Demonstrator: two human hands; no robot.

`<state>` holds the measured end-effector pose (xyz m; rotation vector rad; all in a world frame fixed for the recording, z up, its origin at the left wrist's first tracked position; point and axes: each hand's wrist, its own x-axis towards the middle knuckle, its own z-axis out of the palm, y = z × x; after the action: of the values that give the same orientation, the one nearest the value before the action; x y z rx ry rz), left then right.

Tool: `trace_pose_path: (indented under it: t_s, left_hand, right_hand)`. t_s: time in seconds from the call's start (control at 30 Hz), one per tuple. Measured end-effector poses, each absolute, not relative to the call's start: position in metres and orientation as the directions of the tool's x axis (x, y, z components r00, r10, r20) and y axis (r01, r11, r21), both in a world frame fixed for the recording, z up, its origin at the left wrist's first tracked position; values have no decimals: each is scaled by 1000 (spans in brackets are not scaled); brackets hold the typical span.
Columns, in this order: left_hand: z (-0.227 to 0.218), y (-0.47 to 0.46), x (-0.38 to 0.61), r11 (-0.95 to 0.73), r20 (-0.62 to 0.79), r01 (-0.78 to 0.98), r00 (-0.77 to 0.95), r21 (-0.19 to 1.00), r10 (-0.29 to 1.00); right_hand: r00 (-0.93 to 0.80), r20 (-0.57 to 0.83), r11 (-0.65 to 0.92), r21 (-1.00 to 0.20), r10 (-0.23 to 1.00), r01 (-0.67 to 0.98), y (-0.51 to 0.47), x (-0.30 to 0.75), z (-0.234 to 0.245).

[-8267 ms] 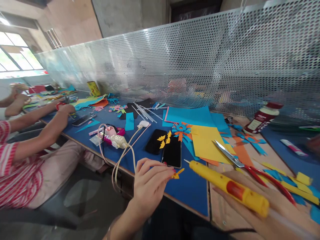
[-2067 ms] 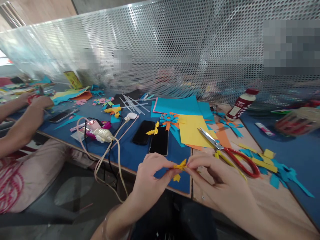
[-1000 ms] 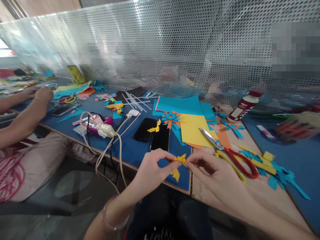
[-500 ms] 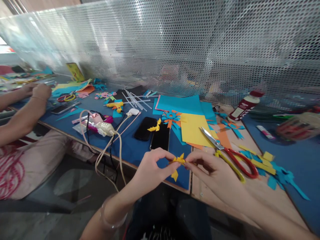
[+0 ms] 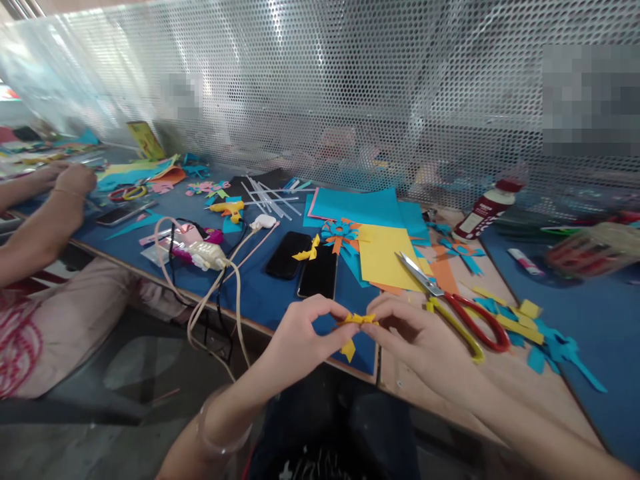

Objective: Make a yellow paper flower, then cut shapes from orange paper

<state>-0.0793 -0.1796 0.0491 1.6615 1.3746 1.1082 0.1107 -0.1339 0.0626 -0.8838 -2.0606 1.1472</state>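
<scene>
Between my two hands, over the table's front edge, is a small folded yellow paper piece (image 5: 361, 319). My left hand (image 5: 314, 330) pinches its left end between thumb and forefinger, and a pointed yellow tail hangs below those fingertips. Its right end is pinched by my right hand (image 5: 415, 327), the other fingers curled. A similar yellow paper piece (image 5: 309, 249) lies across two dark phones (image 5: 318, 277) just beyond my hands. To the right rest large scissors (image 5: 457, 307) with one red and one yellow handle, their blades over a yellow paper sheet (image 5: 387, 257).
A blue and orange paper flower (image 5: 340, 233) lies near blue sheets (image 5: 355, 203). Yellow and blue scraps (image 5: 560, 343) and a tilted bottle (image 5: 485, 210) are at right. Cables (image 5: 220, 287), a yellow glue gun (image 5: 230, 209) and a co-worker's hands (image 5: 73, 183) are at left. A perforated metal screen (image 5: 320, 87) stands behind.
My right thumb and fingers have shifted slightly on the yellow paper piece, which now looks flatter and more level. The view has moved a little. Both hands keep their pinch.
</scene>
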Motion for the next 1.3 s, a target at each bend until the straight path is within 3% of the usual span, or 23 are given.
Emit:
trace_pose_path:
  t_s: [0.27, 0.53, 0.9, 1.3]
  left_hand:
    - [50, -181, -78, -169, 155, 331, 69, 928, 986]
    - [48, -179, -80, -165, 160, 340, 43, 926, 986]
    - [48, -178, -79, -171, 167, 370, 43, 913, 985]
    - [49, -180, -79, -233, 224, 463, 77, 855, 972]
  right_hand:
    - [-555, 174, 385, -876, 814, 291, -134, 110, 60]
    - [-566, -7, 173, -949, 825, 263, -133, 113, 59]
    - [-501, 79, 322, -848, 862, 421, -141, 111, 72]
    - [-531, 164, 435, -787, 831, 437, -140, 115, 66]
